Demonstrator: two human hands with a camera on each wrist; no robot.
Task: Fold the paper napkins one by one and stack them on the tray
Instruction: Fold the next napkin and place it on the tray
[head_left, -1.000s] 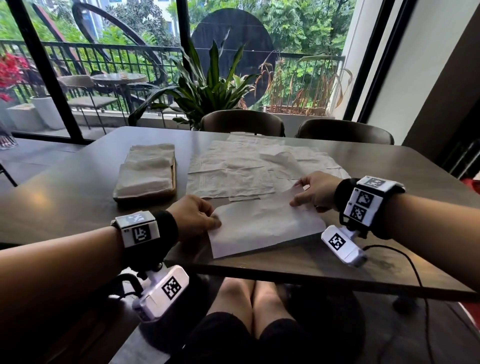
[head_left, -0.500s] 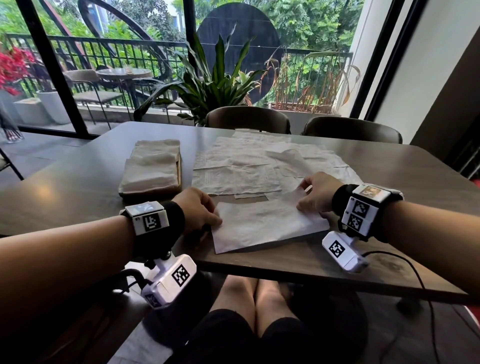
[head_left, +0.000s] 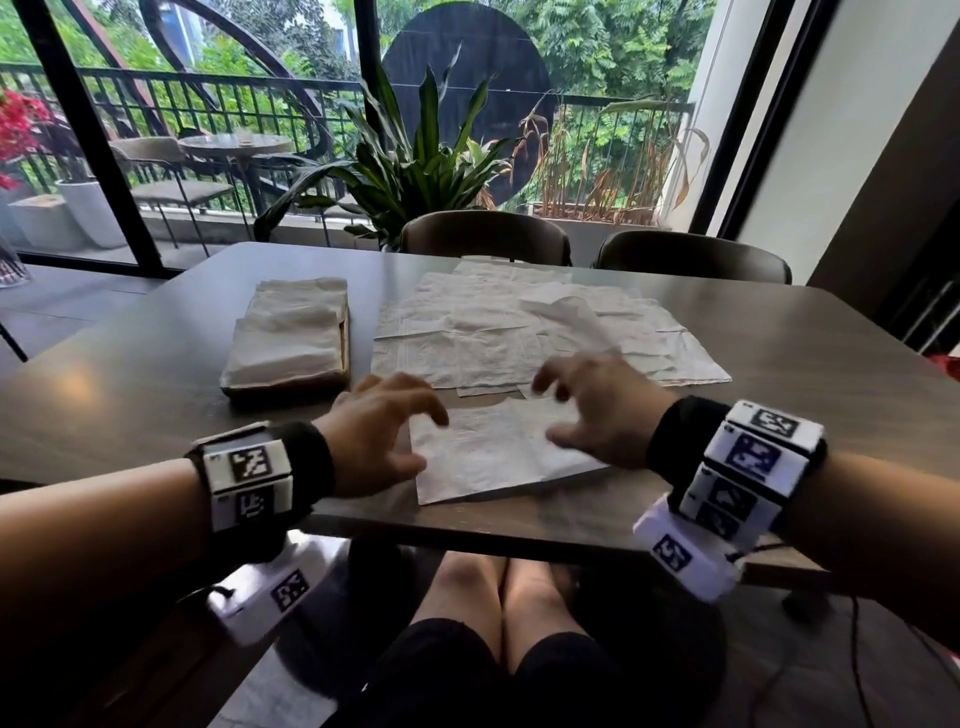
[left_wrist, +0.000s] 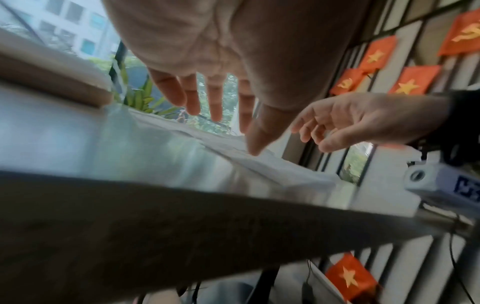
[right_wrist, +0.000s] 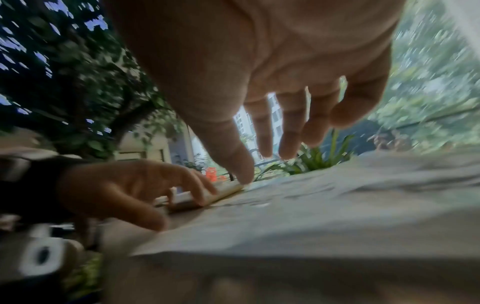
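Observation:
One flat paper napkin (head_left: 493, 457) lies at the table's near edge. My left hand (head_left: 395, 431) hovers over its left edge with fingers spread and holds nothing. My right hand (head_left: 576, 410) hovers over its right part, fingers also spread and empty. In the left wrist view the left hand (left_wrist: 221, 92) has its thumb tip down near the napkin (left_wrist: 272, 166). The right wrist view, blurred, shows the right hand (right_wrist: 272, 123) above the napkin (right_wrist: 311, 205). A wooden tray (head_left: 344, 338) at the left carries folded napkins (head_left: 291, 332).
Several unfolded napkins (head_left: 519, 332) lie spread across the middle of the dark table (head_left: 130, 395). Two chairs (head_left: 488, 236) stand at the far side before a potted plant and a window. My knees are under the near edge.
Both hands have let go of the napkin's corners, opened their fingers and moved inward over it. The napkin lies in about the same place.

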